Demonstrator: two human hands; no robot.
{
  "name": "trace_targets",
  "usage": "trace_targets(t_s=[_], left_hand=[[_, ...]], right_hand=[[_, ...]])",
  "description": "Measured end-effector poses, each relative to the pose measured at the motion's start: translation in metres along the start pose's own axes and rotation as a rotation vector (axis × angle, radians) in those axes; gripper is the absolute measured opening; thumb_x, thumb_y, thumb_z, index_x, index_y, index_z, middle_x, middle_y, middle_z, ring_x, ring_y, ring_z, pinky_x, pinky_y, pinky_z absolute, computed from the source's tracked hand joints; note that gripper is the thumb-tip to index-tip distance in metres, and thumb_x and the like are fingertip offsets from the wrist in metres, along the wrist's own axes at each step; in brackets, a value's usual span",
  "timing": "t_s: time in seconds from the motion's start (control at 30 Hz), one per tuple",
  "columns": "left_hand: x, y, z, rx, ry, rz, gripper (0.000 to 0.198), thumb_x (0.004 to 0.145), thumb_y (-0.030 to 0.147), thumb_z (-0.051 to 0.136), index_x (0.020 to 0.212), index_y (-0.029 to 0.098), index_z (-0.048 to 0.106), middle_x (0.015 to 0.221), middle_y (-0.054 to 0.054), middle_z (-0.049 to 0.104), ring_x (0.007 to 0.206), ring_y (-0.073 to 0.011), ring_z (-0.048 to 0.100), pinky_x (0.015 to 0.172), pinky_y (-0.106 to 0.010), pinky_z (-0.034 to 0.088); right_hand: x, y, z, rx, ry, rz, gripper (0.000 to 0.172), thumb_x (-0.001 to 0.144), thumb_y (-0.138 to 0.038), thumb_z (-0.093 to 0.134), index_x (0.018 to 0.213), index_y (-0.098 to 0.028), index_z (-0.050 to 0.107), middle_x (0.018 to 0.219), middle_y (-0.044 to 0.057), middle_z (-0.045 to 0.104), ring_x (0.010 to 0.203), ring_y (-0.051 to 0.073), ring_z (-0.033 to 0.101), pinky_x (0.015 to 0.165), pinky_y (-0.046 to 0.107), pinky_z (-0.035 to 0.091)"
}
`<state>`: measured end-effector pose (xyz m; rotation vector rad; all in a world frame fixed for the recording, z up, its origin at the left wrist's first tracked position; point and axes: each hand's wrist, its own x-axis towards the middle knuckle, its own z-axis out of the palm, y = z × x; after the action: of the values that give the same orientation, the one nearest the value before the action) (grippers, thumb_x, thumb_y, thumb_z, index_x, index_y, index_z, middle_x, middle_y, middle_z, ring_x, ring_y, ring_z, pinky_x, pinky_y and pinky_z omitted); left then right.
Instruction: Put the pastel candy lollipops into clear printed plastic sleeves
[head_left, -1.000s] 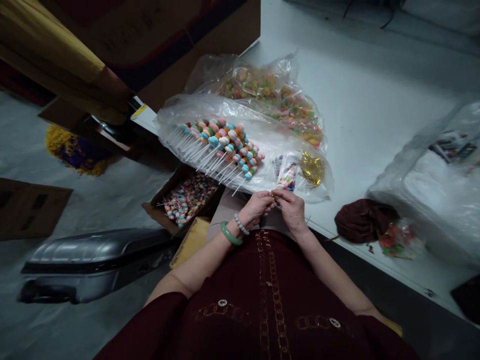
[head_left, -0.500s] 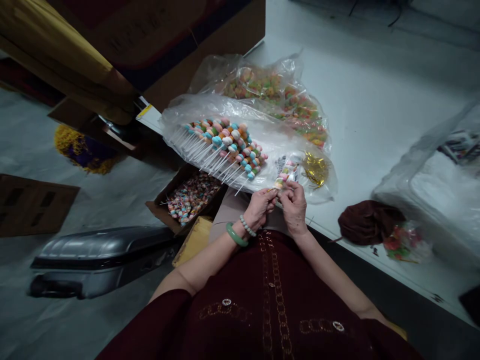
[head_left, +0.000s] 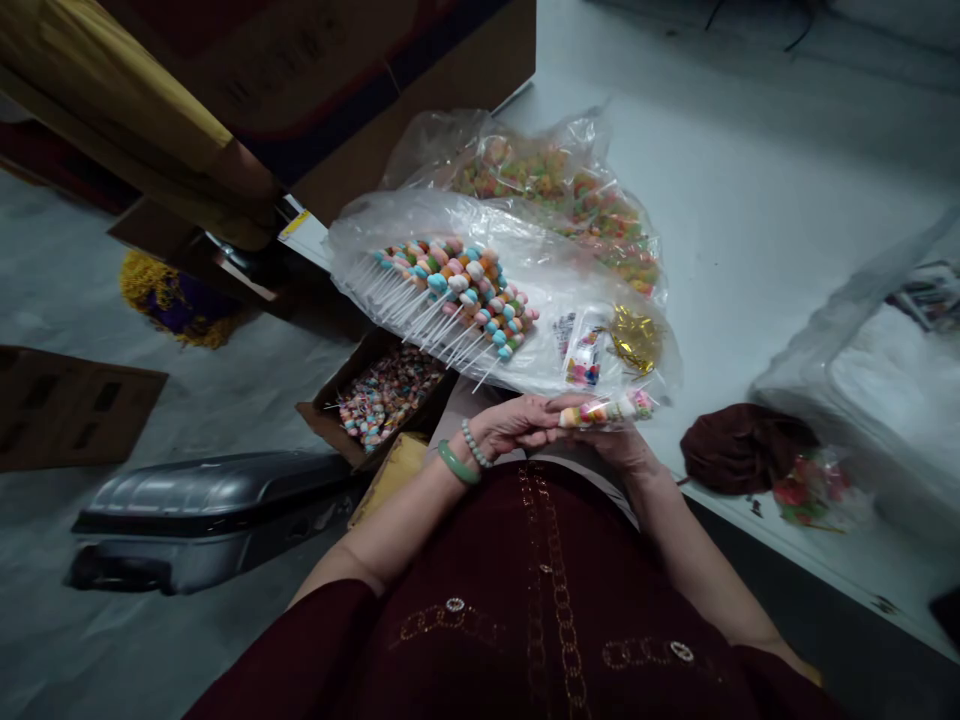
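Note:
A candy skewer [head_left: 609, 409] in a clear wrapper, with pastel pink, white and yellow pieces, lies sideways in front of my lap. My left hand [head_left: 517, 424], with a green bangle and a bead bracelet at its wrist, is closed at the skewer's left end. My right hand [head_left: 624, 450] is under and behind the skewer, against it; its fingers are partly hidden. Above them, a pile of candy skewers [head_left: 457, 280] on white sticks rests on a plastic bag [head_left: 540, 250]. Gold twist ties [head_left: 636, 338] and printed clear wrappers [head_left: 583, 358] lie on this bag.
Bagged gummy candies [head_left: 517, 175] lie farther back on the white table [head_left: 750, 200]. A cardboard box [head_left: 390, 390] of small candies stands lower left, near a grey suitcase [head_left: 217, 510]. A dark brown cloth bundle [head_left: 731, 445] sits at right. A large carton [head_left: 420, 140] is at back left.
The wrapped skewer has swung from pointing away from me to lying sideways toward the right. My right hand has moved right and lower, under it; my left hand has turned with it.

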<state>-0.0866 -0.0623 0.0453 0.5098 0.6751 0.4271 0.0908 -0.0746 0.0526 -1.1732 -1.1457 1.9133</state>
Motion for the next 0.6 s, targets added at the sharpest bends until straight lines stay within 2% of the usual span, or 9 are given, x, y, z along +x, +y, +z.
trace_targets(t_s=[0.1,0.17,0.23,0.3,0.37,0.47,0.5,0.53,0.6], left_hand=[[-0.005,0.006,-0.002,0.041,-0.047,-0.04,0.031,0.062,0.036,0.079,0.065,0.01,0.062,0.043,0.004,0.047,0.03,0.0015,0.019,0.034,-0.018,0.006],[-0.008,0.011,-0.003,0.102,-0.047,-0.079,0.032,0.065,0.038,0.076,0.06,0.011,0.061,0.037,0.005,0.041,0.029,0.0001,0.018,0.034,-0.019,0.006],[-0.013,0.018,-0.003,0.175,-0.039,-0.116,0.032,0.064,0.038,0.076,0.056,0.011,0.061,0.037,0.004,0.041,0.029,-0.0013,0.02,0.033,-0.019,0.007],[-0.02,0.029,-0.002,0.271,-0.053,-0.136,0.03,0.061,0.036,0.078,0.056,0.012,0.062,0.043,0.0,0.05,0.032,-0.0034,0.03,0.034,-0.019,0.012],[-0.028,0.043,0.0,0.423,-0.112,-0.153,0.026,0.062,0.035,0.078,0.059,0.013,0.065,0.05,-0.003,0.057,0.038,-0.0059,0.039,0.037,-0.019,0.018],[-0.039,0.061,0.007,0.723,-0.265,-0.15,0.022,0.067,0.032,0.076,0.058,0.015,0.067,0.049,-0.002,0.054,0.043,-0.0079,0.039,0.042,-0.021,0.023],[-0.04,0.065,0.01,0.816,-0.277,-0.121,0.02,0.067,0.029,0.076,0.055,0.016,0.065,0.047,-0.001,0.052,0.044,-0.0081,0.038,0.043,-0.021,0.024],[-0.04,0.066,0.014,0.903,-0.243,-0.066,0.021,0.066,0.023,0.075,0.051,0.017,0.063,0.046,0.001,0.049,0.044,-0.0083,0.036,0.044,-0.021,0.024],[-0.038,0.063,0.025,1.04,-0.009,0.127,0.028,0.064,0.008,0.071,0.044,0.018,0.054,0.044,0.003,0.041,0.046,-0.0088,0.034,0.047,-0.022,0.026]], right_hand=[[-0.007,-0.001,0.019,-0.055,0.186,-0.033,0.023,0.059,-0.034,0.082,0.066,-0.021,0.065,0.057,0.0,0.061,0.05,0.015,0.053,0.048,0.03,0.045],[-0.01,0.001,0.032,-0.072,0.316,-0.083,0.024,0.061,-0.036,0.081,0.063,-0.022,0.062,0.054,-0.001,0.059,0.048,0.015,0.052,0.045,0.03,0.044],[-0.014,0.002,0.039,-0.145,0.341,-0.168,0.021,0.07,-0.038,0.075,0.068,-0.021,0.063,0.054,-0.002,0.059,0.045,0.014,0.049,0.043,0.028,0.041],[-0.018,-0.001,0.037,-0.305,0.239,-0.27,0.019,0.08,-0.038,0.066,0.073,-0.02,0.065,0.057,-0.003,0.06,0.047,0.012,0.049,0.044,0.025,0.042],[-0.021,-0.009,0.029,-0.495,0.031,-0.38,0.018,0.082,-0.036,0.062,0.078,-0.019,0.068,0.065,-0.002,0.064,0.055,0.012,0.053,0.052,0.023,0.045],[-0.021,-0.027,0.014,-0.818,-0.31,-0.593,0.015,0.087,-0.028,0.056,0.088,-0.021,0.07,0.075,0.001,0.068,0.068,0.015,0.057,0.072,0.029,0.046],[-0.019,-0.032,0.01,-0.943,-0.395,-0.659,0.016,0.09,-0.026,0.053,0.089,-0.021,0.069,0.074,0.002,0.067,0.069,0.016,0.056,0.074,0.032,0.045],[-0.016,-0.036,0.007,-1.055,-0.438,-0.704,0.018,0.092,-0.024,0.05,0.088,-0.022,0.067,0.072,0.003,0.065,0.068,0.016,0.054,0.076,0.035,0.044],[-0.007,-0.041,0.003,-1.193,-0.402,-0.716,0.019,0.091,-0.022,0.048,0.079,-0.022,0.064,0.067,0.004,0.06,0.066,0.018,0.05,0.078,0.038,0.042]])
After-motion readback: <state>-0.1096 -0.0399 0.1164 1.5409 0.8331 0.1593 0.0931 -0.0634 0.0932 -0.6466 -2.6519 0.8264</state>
